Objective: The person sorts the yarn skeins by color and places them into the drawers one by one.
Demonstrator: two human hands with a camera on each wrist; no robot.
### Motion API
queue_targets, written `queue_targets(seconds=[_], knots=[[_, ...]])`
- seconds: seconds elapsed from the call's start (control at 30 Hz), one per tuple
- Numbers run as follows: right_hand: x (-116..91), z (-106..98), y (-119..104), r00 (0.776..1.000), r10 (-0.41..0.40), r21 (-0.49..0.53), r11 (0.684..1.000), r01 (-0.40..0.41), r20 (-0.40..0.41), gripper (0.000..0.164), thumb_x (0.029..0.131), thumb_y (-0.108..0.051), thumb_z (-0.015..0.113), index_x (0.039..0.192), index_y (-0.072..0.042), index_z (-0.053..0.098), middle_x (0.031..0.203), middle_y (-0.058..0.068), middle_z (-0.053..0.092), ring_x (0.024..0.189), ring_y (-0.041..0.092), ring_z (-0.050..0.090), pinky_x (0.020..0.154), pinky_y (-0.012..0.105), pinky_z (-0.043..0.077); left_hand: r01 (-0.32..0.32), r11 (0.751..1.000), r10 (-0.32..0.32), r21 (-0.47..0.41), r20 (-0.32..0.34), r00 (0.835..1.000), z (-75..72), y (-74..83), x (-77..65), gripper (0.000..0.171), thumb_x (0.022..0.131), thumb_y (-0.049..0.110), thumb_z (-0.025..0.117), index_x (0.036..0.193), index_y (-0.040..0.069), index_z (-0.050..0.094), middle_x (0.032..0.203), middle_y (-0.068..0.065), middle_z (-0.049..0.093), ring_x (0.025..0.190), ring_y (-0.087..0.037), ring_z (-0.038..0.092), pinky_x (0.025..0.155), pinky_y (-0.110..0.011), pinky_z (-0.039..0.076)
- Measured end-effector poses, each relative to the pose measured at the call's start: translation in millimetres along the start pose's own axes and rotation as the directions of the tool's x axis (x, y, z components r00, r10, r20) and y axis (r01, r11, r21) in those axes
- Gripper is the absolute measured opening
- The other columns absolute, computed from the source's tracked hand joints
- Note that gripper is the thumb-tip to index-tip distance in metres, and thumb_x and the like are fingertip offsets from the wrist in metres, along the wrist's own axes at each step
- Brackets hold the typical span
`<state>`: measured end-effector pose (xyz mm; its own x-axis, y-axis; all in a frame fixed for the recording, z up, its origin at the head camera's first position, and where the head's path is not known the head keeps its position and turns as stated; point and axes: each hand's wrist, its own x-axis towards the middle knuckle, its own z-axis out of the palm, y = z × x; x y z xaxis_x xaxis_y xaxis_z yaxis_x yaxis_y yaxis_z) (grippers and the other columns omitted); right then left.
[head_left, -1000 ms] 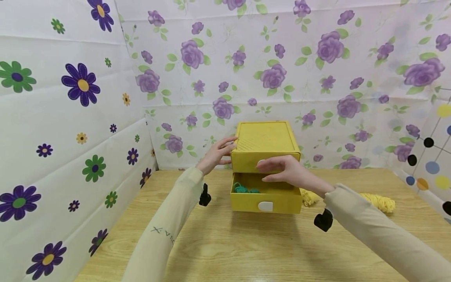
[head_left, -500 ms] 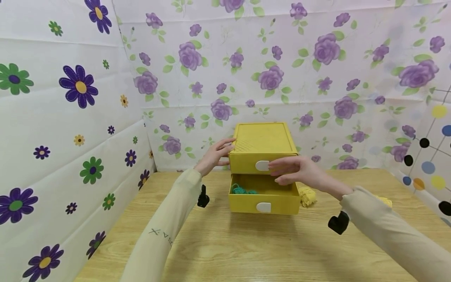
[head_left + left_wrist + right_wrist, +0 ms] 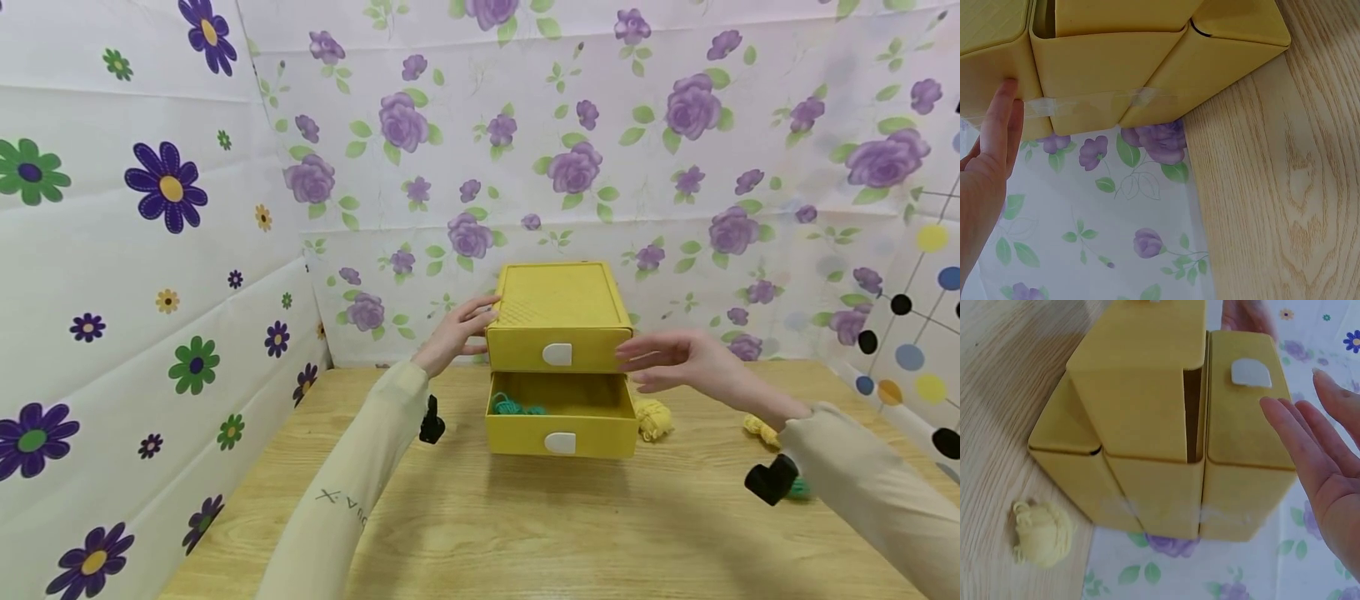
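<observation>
Now your right hand [image 3: 678, 362] is spread, its fingers loosely extended with the thumb apart and nothing in its grasp, just beside the right edge of the top drawer [image 3: 517, 350]; whether it touches, you cannot tell. A second ago it covered that drawer's white handle [image 3: 557, 354]; it has since moved rightward, leaving the handle in full view. Your left hand [image 3: 457, 333] stays where it was, straight fingers resting against the left side of the yellow cabinet [image 3: 562, 292], which stands before you on the wooden table [image 3: 525, 533]. Its top drawer is closed. Below, the lower drawer [image 3: 517, 437] is pulled out, with teal yarn [image 3: 507, 405] inside at the left. A yellow yarn bundle [image 3: 654, 418] lies right of the cabinet. Farther right, green yarn [image 3: 799, 489], partly hidden by your right sleeve [image 3: 840, 467], has come into view.
</observation>
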<state>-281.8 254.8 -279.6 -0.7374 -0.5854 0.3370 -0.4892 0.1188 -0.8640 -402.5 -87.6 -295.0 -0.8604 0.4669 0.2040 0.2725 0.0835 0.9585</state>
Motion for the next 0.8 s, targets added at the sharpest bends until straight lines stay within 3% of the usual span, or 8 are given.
queue_targets(seconds=[0.2, 0.33, 0.47, 0.8], knots=[[-16.6, -16.9, 0.7, 1.000, 0.028, -0.025, 0.999, -0.027, 0.007, 0.037, 0.087, 0.004, 0.057, 0.123, 0.010, 0.049, 0.115, 0.020, 0.056, 0.101, 0.028, 0.056, 0.072, 0.046, 0.047, -0.002, 1.000, 0.002, 0.008, -0.003, 1.000, 0.2, 0.1, -0.5, 0.049, 0.093, 0.033, 0.052, 0.138, 0.020, 0.040, 0.131, -0.004, 0.041, 0.101, -0.027, 0.050, 0.078, -0.040, 0.047], [-26.8, -28.4, 4.6, 0.996, 0.076, -0.016, 0.997, -0.075, 0.055, 0.038, 0.087, 0.005, 0.057, 0.123, 0.012, 0.047, 0.115, 0.017, 0.056, 0.101, 0.028, 0.055, 0.073, 0.046, 0.047, -0.006, 1.000, 0.006, 0.009, 0.000, 1.000, 0.2, 0.0, -1.1, 0.049, 0.093, 0.033, 0.052, 0.139, 0.020, 0.040, 0.131, -0.005, 0.041, 0.102, -0.027, 0.049, 0.078, -0.040, 0.047], [-37.4, -37.9, 9.7, 0.980, 0.156, -0.015, 0.988, -0.155, 0.122, 0.038, 0.088, 0.003, 0.055, 0.125, 0.011, 0.046, 0.117, 0.019, 0.055, 0.102, 0.029, 0.055, 0.075, 0.046, 0.046, -0.008, 1.000, 0.008, 0.009, 0.001, 1.000, 0.2, 0.1, -2.1, 0.049, 0.093, 0.032, 0.052, 0.139, 0.020, 0.039, 0.131, -0.006, 0.041, 0.102, -0.027, 0.049, 0.079, -0.040, 0.047], [-59.3, -62.3, 18.7, 0.944, 0.231, -0.022, 0.972, -0.233, 0.237, 0.038, 0.090, 0.004, 0.051, 0.126, 0.013, 0.043, 0.120, 0.017, 0.053, 0.104, 0.032, 0.052, 0.077, 0.046, 0.045, -0.003, 1.000, 0.003, 0.001, 0.000, 1.000, 0.6, -0.2, -0.7, 0.049, 0.094, 0.031, 0.051, 0.139, 0.019, 0.039, 0.131, -0.005, 0.040, 0.102, -0.028, 0.049, 0.079, -0.040, 0.047]])
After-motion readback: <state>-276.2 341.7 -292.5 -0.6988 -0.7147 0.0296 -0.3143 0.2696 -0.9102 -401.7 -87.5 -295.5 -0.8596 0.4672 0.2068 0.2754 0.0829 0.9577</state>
